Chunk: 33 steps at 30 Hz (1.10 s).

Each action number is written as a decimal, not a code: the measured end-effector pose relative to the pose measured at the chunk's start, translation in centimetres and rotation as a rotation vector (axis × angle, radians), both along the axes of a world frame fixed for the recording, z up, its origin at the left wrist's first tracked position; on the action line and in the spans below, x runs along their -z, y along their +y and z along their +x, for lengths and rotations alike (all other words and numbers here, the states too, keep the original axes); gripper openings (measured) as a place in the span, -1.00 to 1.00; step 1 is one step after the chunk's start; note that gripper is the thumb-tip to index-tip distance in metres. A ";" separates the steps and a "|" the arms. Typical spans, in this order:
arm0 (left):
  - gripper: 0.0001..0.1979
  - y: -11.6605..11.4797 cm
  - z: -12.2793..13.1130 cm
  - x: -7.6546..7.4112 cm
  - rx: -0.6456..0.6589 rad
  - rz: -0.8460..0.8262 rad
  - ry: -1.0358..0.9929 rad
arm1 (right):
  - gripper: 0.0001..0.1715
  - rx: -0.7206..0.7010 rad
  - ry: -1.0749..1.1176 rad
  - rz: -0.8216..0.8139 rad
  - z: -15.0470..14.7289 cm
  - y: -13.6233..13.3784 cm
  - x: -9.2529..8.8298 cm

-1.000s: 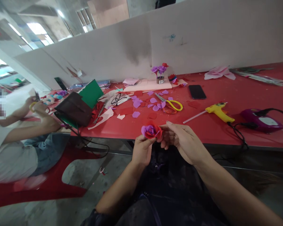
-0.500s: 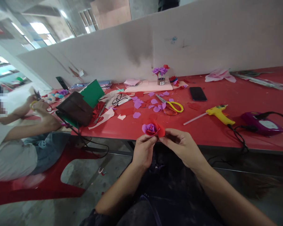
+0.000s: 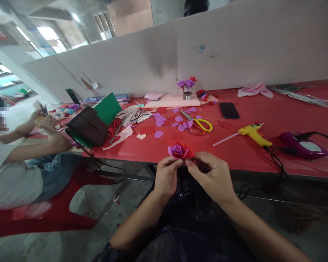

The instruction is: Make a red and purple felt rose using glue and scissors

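A purple and red paper flower (image 3: 177, 150) is held between both hands just in front of the table edge. My left hand (image 3: 167, 175) pinches its base with thumb and fingers, from the left. On the right side, my right hand (image 3: 211, 174) grips a red paper petal (image 3: 190, 150) at the flower's outer side, its thumb near the base. Cut purple petals (image 3: 159, 134) and red paper pieces (image 3: 147, 130) lie beyond the hands. Yellow-handled scissors (image 3: 203, 124) rest open among them. The underside of the flower is hidden by the fingers.
A yellow glue gun (image 3: 254, 134) with a cord lies right, beside a purple box (image 3: 303, 145). Behind are a black phone (image 3: 229, 110) and a small pot of paper flowers (image 3: 187, 95). A brown bag (image 3: 89, 125) stands left, near a seated person (image 3: 16, 171) holding scissors.
The flower has turned and shifted slightly to the right, its purple centre facing me more. The right fingers have moved in closer around its red petal. The view has shifted slightly.
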<state>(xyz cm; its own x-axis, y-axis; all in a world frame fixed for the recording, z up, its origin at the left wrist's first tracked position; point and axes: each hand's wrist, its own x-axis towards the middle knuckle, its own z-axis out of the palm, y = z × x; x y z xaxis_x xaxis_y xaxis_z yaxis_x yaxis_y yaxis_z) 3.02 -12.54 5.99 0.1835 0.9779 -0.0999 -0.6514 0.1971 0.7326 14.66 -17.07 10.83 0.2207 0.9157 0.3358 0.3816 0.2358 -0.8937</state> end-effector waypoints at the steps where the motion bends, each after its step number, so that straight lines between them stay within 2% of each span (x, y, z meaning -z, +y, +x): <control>1: -0.85 0.0 0.0 0.0 -0.001 0.000 0.004 | -0.83 0.002 -0.007 -0.003 0.0 0.0 -0.1; 15: -0.84 0.1 0.0 0.1 -0.013 0.041 0.055 | -0.71 -0.005 -0.141 0.045 0.0 -0.2 -0.8; 20: -0.85 0.1 0.0 0.1 -0.024 0.043 0.064 | -0.73 0.009 -0.228 0.109 -0.1 -0.3 -1.1; 24: -0.86 0.1 -0.1 -0.2 -0.014 0.036 0.050 | -0.85 -0.027 -0.306 0.167 -0.1 -0.5 -1.1; 27: -0.85 0.1 -0.1 -0.4 -0.004 0.039 0.056 | -0.81 -0.031 -0.360 0.217 0.0 -0.6 -0.8; 33: -0.87 0.1 -0.1 0.3 -0.047 0.113 0.099 | -0.84 -0.011 -0.364 0.267 0.4 -0.3 -0.1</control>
